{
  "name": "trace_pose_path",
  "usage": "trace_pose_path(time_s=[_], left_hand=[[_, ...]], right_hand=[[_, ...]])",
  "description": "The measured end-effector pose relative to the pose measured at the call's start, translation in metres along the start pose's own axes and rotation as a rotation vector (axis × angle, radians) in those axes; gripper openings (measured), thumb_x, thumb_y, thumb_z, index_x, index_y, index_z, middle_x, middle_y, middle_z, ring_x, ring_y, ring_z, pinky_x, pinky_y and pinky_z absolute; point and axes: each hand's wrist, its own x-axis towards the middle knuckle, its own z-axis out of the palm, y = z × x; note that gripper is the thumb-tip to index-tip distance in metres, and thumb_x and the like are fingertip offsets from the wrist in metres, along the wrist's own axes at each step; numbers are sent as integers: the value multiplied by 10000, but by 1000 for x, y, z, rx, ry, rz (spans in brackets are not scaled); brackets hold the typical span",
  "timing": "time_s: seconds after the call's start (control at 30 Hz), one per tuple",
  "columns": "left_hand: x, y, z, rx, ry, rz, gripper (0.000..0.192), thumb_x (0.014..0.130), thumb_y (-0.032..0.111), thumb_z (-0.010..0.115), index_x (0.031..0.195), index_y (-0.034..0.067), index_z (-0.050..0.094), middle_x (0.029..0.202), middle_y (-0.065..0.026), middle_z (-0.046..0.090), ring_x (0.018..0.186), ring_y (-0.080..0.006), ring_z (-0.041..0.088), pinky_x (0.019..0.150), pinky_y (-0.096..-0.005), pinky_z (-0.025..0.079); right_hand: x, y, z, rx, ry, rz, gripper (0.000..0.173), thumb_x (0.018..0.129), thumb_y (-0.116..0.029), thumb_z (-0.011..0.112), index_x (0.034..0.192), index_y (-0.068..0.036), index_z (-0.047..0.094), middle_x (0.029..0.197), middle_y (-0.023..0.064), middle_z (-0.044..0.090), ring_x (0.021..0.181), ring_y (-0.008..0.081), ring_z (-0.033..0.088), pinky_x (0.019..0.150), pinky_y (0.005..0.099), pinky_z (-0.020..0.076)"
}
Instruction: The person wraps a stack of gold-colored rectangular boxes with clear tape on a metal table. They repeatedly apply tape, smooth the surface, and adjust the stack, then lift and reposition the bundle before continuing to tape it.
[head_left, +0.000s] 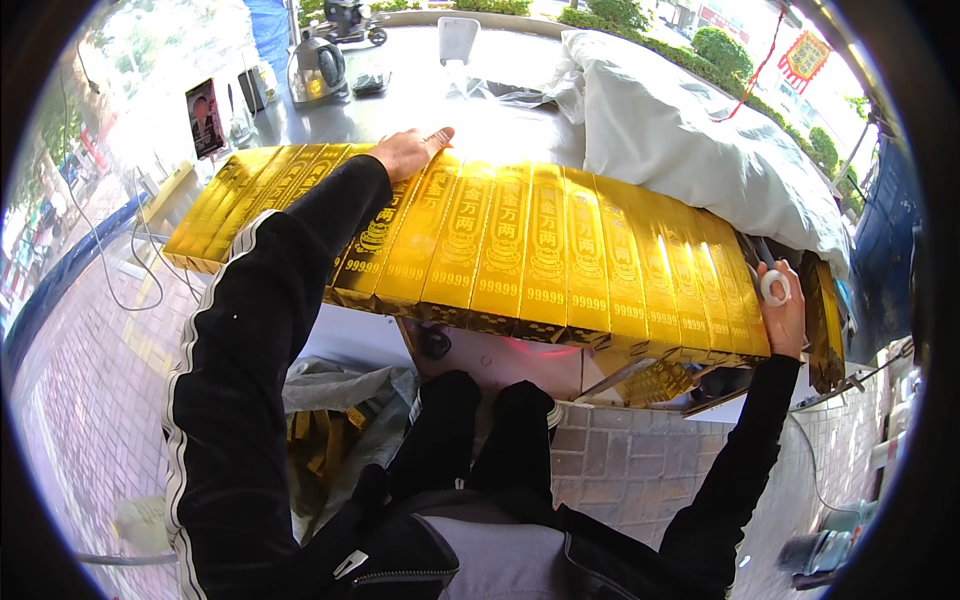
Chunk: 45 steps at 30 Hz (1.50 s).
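A long row of gold foil paper bars (510, 240), printed with characters and ingot drawings, lies side by side along the near edge of a metal table. My left hand (411, 152) rests over the far edge of the row, left of the middle, thumb pointing right. At the row's right end, my right hand (784, 307) lies against the last bar, its fingers around a pair of scissors with a white handle loop (775, 288). The blades run away from me, partly hidden by the white cloth. How firmly the left hand presses cannot be told.
A white cloth bundle (675, 142) covers the table's back right. A steel kettle (316, 69), a white container (457, 41) and a propped card with a portrait (205, 118) stand farther back. More gold pieces stand at the right (825, 326). A lined bag (337, 420) holds gold pieces by my legs.
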Motion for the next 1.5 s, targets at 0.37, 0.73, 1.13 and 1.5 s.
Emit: trace_pose_path(time_s=[0.37, 0.73, 1.13, 1.5], left_hand=[[-15, 21, 5, 324, -3, 52, 759, 899, 792, 414, 1301, 191, 644, 1311, -123, 652, 1218, -314, 603, 1077, -435, 398], [-12, 26, -2, 27, -96, 45, 566, 956, 593, 557, 1339, 183, 627, 1284, -148, 661, 1199, -296, 615, 1064, -384, 437], [-182, 208, 48, -201, 182, 793, 236, 792, 173, 805, 987, 93, 698, 1085, -52, 583, 1105, -213, 518, 1024, -354, 367], [-258, 155, 43, 147, 763, 791, 275, 634, 130, 862, 847, 212, 708, 1004, 18, 556, 908, -207, 471, 795, -331, 363]], right_hand=[[31, 14, 33, -186, -245, 47, 153, 986, -160, 625, 1003, -8, 631, 1024, 61, 634, 1302, 313, 559, 987, 271, 484], [-31, -27, 94, -498, -228, -296, 144, 973, -179, 638, 964, -40, 676, 918, -8, 665, 933, 142, 663, 694, 197, 419], [-187, 12, 245, -1253, -669, -747, 106, 814, -49, 657, 877, -92, 584, 805, 3, 633, 860, 151, 645, 1173, 506, 255], [-239, 48, 279, -1293, -607, -1043, 295, 778, -141, 792, 1060, -123, 709, 847, -20, 694, 911, 156, 631, 1120, 489, 299]])
